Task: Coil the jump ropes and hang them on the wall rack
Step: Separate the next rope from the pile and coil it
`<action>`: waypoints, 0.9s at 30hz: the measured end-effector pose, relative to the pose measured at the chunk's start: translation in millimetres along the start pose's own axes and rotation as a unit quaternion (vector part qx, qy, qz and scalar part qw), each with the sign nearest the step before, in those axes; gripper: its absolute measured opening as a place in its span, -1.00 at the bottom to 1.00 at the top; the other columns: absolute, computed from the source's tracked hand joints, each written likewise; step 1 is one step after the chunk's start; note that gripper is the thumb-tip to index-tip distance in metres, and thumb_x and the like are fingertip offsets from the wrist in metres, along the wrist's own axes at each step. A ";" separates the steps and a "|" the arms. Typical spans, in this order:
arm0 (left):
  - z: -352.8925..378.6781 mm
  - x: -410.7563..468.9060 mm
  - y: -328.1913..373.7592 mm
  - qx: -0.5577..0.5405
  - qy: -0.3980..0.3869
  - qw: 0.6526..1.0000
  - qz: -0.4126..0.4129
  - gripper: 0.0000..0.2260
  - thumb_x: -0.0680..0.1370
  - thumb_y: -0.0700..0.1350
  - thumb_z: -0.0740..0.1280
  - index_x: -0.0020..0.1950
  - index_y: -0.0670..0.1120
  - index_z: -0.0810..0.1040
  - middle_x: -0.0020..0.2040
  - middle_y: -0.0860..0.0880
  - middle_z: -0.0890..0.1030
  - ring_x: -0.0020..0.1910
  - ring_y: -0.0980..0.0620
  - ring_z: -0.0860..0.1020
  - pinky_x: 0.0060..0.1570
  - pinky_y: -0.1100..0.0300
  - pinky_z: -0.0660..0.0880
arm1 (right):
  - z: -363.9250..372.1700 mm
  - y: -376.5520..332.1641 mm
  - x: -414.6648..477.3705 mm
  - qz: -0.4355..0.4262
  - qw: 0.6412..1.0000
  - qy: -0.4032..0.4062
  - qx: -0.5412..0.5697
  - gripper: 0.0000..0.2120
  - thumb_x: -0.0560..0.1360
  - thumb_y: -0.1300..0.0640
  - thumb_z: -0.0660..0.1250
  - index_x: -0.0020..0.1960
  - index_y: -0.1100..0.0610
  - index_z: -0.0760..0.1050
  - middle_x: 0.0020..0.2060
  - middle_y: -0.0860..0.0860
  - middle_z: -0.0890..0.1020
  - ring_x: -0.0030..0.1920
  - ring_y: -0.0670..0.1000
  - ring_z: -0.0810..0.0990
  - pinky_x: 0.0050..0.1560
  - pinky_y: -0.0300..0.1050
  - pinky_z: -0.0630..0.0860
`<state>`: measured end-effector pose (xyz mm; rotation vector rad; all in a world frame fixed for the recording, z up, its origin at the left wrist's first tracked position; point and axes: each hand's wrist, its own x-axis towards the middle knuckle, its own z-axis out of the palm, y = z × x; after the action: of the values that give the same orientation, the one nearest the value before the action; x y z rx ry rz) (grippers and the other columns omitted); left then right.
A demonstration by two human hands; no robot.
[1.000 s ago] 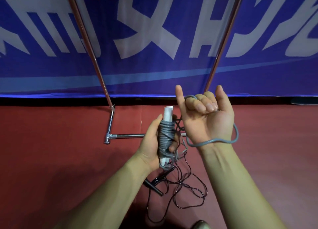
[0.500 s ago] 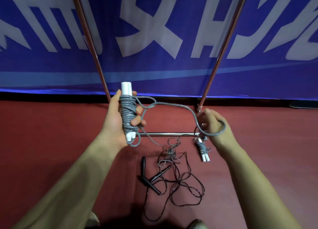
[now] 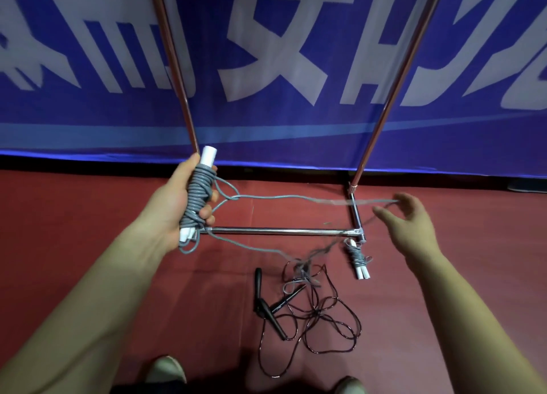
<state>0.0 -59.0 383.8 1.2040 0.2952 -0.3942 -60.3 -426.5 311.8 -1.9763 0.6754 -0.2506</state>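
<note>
My left hand (image 3: 173,205) grips a grey jump rope (image 3: 199,196) wound tightly round its white handles, held upright. A loose loop of that rope stretches right to my right hand (image 3: 414,224), whose fingers are spread and relaxed; the blurred strand hangs over its fingertips. A second strand drops from the bundle to the floor. A second grey rope (image 3: 359,260), coiled round white handles, lies by the rack's right foot. A black jump rope (image 3: 313,313) lies loose and tangled on the floor. The chrome rack (image 3: 275,231) stands against the wall, its base bar just beyond my hands.
A blue banner (image 3: 266,127) with white lettering covers the wall behind the rack's two slanting uprights. The floor (image 3: 88,216) is red. My shoe tips (image 3: 167,368) show at the bottom edge, close to the black rope.
My hands have drawn apart, the left up and leftward with the bundle, the right far to the right, pulling the grey loop out long. The right fingers have uncurled.
</note>
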 end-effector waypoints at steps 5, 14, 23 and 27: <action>-4.3 -12.5 6.0 0.064 0.043 0.996 0.040 -0.64 0.60 0.23 0.26 0.04 -0.07 0.56 -0.37 -0.11 0.48 -0.63 0.05 0.33 -0.54 0.26 0.32 | 10.1 22.1 -4.5 -0.011 0.978 -0.080 -0.195 -0.16 0.51 0.08 0.46 0.62 0.11 0.05 0.55 0.12 0.28 0.53 0.17 0.27 0.48 0.03 0.23; 47.0 -35.5 10.4 -0.118 -0.100 0.988 -0.010 -0.65 0.61 0.26 0.16 -0.03 0.01 0.52 -0.36 -0.08 0.46 -0.63 0.08 0.32 -0.51 0.30 0.31 | 77.2 21.5 -44.5 0.050 0.958 -0.237 -0.151 0.07 0.45 0.10 0.51 0.63 -0.11 -0.22 0.17 -0.02 0.46 0.20 0.20 0.58 0.17 -0.08 0.46; 65.8 -32.9 11.3 -0.175 -0.041 0.984 -0.009 -0.61 0.61 0.27 0.18 -0.13 -0.03 0.49 -0.35 -0.06 0.47 -0.62 0.09 0.33 -0.52 0.29 0.33 | 112.0 -48.6 -118.2 -0.223 0.940 -0.240 0.092 -0.91 0.42 0.04 0.27 -0.10 -0.06 0.37 -0.16 0.11 0.61 -0.14 0.14 0.58 -0.04 0.18 0.55; 67.1 -35.4 12.6 -0.195 -0.048 0.980 -0.020 -0.63 0.60 0.27 0.19 -0.09 -0.02 0.50 -0.34 -0.05 0.48 -0.61 0.10 0.33 -0.49 0.29 0.32 | 122.8 -38.0 -119.9 -0.201 0.874 -0.441 -0.013 -0.78 0.54 -0.02 0.42 0.17 -0.09 0.53 0.09 -0.21 0.62 0.11 -0.27 0.56 0.21 -0.20 0.48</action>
<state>-25.1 -113.5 431.8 0.7940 0.2978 -0.4065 -90.9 -254.0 297.9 -1.9647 -0.3296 0.4147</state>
